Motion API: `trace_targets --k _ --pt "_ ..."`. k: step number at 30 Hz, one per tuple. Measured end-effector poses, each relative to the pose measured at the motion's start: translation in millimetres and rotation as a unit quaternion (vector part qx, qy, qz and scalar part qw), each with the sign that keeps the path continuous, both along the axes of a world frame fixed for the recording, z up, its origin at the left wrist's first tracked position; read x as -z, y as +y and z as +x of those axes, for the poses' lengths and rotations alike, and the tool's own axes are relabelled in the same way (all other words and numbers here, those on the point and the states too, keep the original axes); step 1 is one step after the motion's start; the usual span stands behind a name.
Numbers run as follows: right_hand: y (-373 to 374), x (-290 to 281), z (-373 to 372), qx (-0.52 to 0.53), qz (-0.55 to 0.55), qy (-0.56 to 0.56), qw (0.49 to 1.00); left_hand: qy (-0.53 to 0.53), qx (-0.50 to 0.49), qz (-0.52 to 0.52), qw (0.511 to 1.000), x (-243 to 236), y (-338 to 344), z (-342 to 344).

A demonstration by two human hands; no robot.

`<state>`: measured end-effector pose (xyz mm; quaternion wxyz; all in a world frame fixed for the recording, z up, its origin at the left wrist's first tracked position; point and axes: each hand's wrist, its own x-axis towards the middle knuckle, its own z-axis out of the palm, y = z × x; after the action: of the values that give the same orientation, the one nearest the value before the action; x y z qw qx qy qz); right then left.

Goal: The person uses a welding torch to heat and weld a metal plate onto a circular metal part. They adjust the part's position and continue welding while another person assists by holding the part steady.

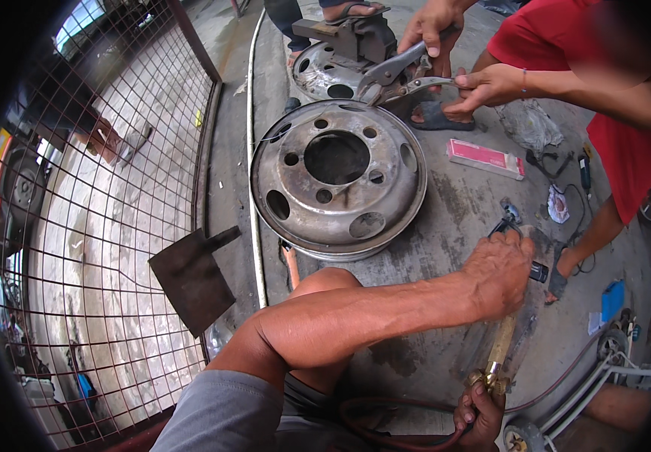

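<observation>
My left arm reaches across to the right, and my left hand (500, 273) is closed in a fist around something dark, only partly showing at its edges. Below it, my right hand (482, 414) grips the valve end of a brass gas torch (500, 343). The torch points up toward my left hand, its far end hidden or blurred there. A reddish hose (416, 405) runs from the torch's lower end. Before my knees lies a worn steel wheel rim (318, 194), with a large centre hole and several smaller holes.
Opposite, a person in red holds locking pliers (393, 71) at the rim's far edge. A second rim (325, 71) with a bench vise (355, 41) lies beyond. A red-and-white box (485, 159) is on the concrete. Wire mesh (114, 226) and a dark metal plate (192, 282) stand left.
</observation>
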<state>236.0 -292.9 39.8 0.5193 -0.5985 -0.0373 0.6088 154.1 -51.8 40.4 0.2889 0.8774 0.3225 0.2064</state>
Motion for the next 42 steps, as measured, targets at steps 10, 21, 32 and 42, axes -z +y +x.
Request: trace_targets --k 10,21,32,42 --pt "-6 -3 -2 0.046 0.011 -0.002 0.999 -0.028 0.010 -0.016 0.999 -3 -4 4" --pt "-7 -4 -1 0.031 0.031 -0.004 0.999 -0.073 0.036 0.013 0.997 -10 -5 1" --pt "-10 -3 3 0.060 0.019 -0.024 0.998 -0.037 0.059 0.050 0.996 -21 -14 2" --pt "-33 1 15 0.051 0.066 0.007 0.997 0.073 0.097 0.145 0.982 -23 -68 -27"
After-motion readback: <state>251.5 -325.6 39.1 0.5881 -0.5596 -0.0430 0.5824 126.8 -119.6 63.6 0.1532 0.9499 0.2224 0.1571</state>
